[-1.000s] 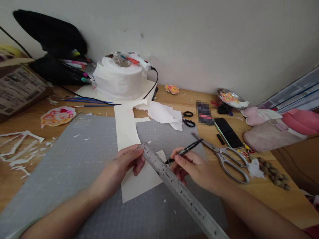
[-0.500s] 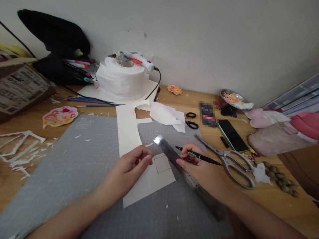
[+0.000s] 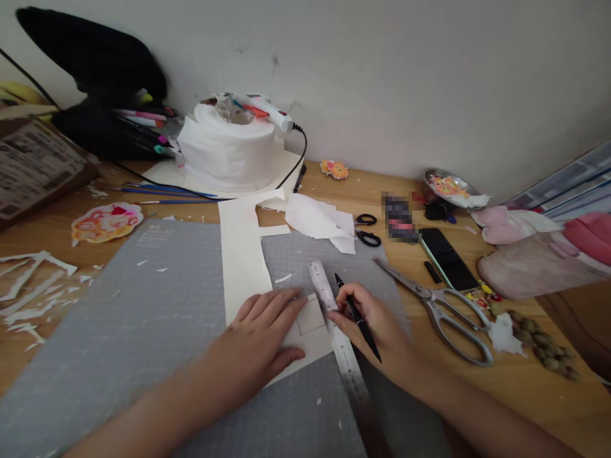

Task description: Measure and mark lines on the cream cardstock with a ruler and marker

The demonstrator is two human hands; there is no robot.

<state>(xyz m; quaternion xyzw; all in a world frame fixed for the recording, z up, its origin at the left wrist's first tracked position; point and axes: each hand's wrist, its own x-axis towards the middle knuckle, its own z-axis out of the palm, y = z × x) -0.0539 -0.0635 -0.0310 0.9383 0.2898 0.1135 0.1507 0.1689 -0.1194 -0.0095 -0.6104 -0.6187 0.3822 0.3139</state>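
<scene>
My left hand [image 3: 270, 331] lies flat on the white paper [image 3: 243, 254], fingers stretched out and the thumb apart. Beside its fingertips a small rectangle is drawn in thin dark lines. In my right hand [image 3: 367, 318] is a black pen [image 3: 354, 308], its tip pointing up and away from the paper. The thumb and fingers of that hand also touch the edge of a metal ruler [image 3: 344, 356], which slants along the right side of the drawn rectangle. Under the paper lies a grey cutting mat [image 3: 167, 305].
Large scissors [image 3: 436, 308] lie right of my right hand, near a phone [image 3: 449, 257]. Black-handled scissors [image 3: 367, 238] lie partly under paper scraps [image 3: 319, 219]. A white roll [image 3: 229, 152] stands behind, with a corded tool on top. A cardboard box [image 3: 38, 159] is at left.
My left hand has gone from curled to flat on the paper. The ruler has swung steeper beside the drawn rectangle. The pen in my right hand has turned more upright in view.
</scene>
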